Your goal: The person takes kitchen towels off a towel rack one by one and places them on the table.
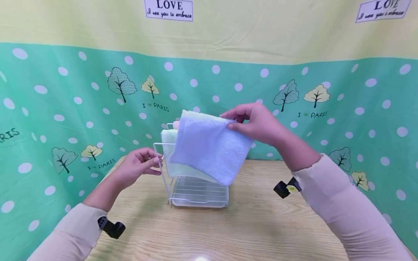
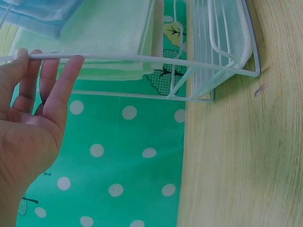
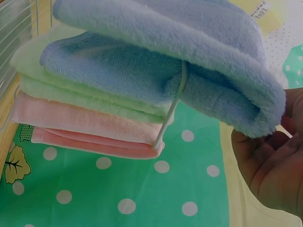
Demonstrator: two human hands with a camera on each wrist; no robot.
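Note:
My right hand [image 1: 256, 121] pinches one corner of a folded light blue towel [image 1: 209, 148] at the top of a white wire rack [image 1: 165, 185]. In the right wrist view, the towel's [image 3: 128, 71] layers pass on both sides of a white rail [image 3: 173, 106]. My left hand [image 1: 138, 166] holds the rack's left side, thumb and fingers at the wire post [image 2: 132, 57]. Beside the blue towel hangs a pale green towel [image 2: 113, 33], and past that a pink towel [image 3: 90, 116]. The blue towel mostly covers both in the head view.
The rack's base holds a shallow clear tray [image 1: 199, 197] under wire bars. It stands on a light wood table [image 1: 248, 221], near its back edge. Behind hangs a green and yellow patterned curtain [image 1: 209, 76]. Black wrist cameras are strapped to both sleeves.

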